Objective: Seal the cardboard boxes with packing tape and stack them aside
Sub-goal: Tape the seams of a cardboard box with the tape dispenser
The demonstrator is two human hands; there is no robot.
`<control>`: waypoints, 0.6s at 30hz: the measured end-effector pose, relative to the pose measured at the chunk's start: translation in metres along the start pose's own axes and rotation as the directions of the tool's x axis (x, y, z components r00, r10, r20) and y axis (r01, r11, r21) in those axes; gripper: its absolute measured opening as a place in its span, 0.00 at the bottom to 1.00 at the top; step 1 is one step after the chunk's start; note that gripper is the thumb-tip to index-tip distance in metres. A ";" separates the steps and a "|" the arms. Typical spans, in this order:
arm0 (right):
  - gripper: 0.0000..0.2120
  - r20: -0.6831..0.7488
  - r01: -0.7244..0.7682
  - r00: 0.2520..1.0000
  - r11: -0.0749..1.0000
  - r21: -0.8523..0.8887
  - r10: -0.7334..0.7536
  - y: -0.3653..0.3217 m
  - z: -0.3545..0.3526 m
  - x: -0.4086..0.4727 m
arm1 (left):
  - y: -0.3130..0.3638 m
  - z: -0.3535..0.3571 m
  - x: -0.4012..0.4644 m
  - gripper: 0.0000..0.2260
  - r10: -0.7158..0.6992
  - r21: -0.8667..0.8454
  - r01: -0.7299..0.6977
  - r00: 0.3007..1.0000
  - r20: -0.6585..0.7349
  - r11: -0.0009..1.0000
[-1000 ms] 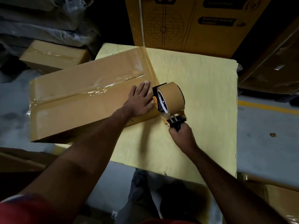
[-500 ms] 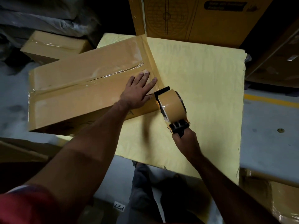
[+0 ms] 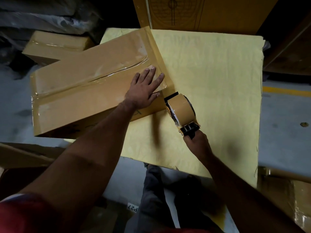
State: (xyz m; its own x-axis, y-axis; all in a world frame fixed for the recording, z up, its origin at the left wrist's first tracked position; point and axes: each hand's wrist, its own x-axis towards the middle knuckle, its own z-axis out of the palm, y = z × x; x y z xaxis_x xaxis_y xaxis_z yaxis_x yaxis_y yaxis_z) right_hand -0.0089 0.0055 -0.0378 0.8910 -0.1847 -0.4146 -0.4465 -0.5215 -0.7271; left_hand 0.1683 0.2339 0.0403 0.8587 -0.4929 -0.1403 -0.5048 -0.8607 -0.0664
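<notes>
A long flat cardboard box [image 3: 80, 88] lies across the left part of a pale yellow work surface [image 3: 210, 78], with shiny tape along its top seam and over its right end. My left hand [image 3: 144, 88] presses flat on the box near that right end, fingers spread. My right hand [image 3: 196, 142] grips the black handle of a tape dispenser [image 3: 181, 111] that carries a brown tape roll. The dispenser's front sits at the box's near right corner, low against its side.
A second taped box [image 3: 55, 46] lies on the floor behind left. A tall printed carton [image 3: 202, 12] stands at the back. More cardboard [image 3: 289, 195] sits at the lower right and lower left. Grey floor with a yellow line [image 3: 286, 89] shows to the right.
My right hand has drawn the dispenser down and toward me along the box's right end. My left hand has slid slightly further up the box top.
</notes>
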 end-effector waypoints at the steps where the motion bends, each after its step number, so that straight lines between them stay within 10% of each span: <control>1: 0.12 0.006 -0.005 1.000 1.000 0.009 0.005 0.000 0.002 0.004 | 0.000 0.000 0.000 0.33 0.002 0.000 -0.002 1.000 -0.003 1.000; 18: 0.02 0.036 -0.124 0.992 0.957 0.264 0.118 -0.033 0.041 0.038 | -0.001 0.006 0.010 0.34 0.016 0.031 -0.015 1.000 -0.024 0.999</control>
State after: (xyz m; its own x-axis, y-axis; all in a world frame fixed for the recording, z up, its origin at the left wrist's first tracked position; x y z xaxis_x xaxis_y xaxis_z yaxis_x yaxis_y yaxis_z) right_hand 0.0364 0.0493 -0.0523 0.8283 -0.2147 -0.5175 -0.5590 -0.2559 -0.7887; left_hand 0.1769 0.2311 0.0336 0.8523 -0.5096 -0.1178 -0.5204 -0.8487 -0.0944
